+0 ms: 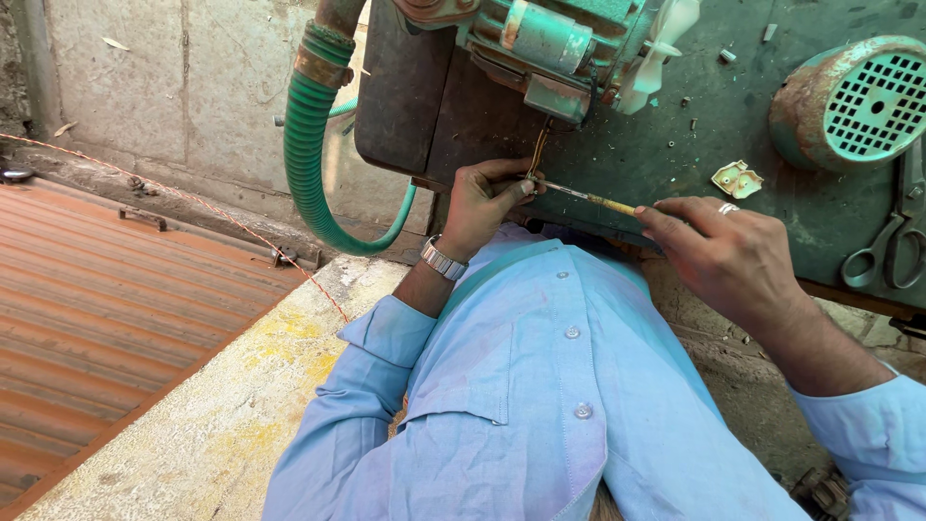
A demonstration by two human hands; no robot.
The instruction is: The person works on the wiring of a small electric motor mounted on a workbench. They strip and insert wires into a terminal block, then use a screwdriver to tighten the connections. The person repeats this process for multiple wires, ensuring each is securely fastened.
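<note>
We are counting two hands: left hand (482, 201), right hand (735, 253). We are seeing one thin tool (590, 198) between them, one ring (728, 207), one wristwatch (443, 259). We are noting one green corrugated hose (311, 159), one motor (550, 43), one perforated fan cover (858, 101), one pair of scissors (892, 236), one small white broken part (737, 178), one green counter (694, 145).

No packages, labels, signs or screens are showing anywhere in this view, from twelve o'clock round.
</note>
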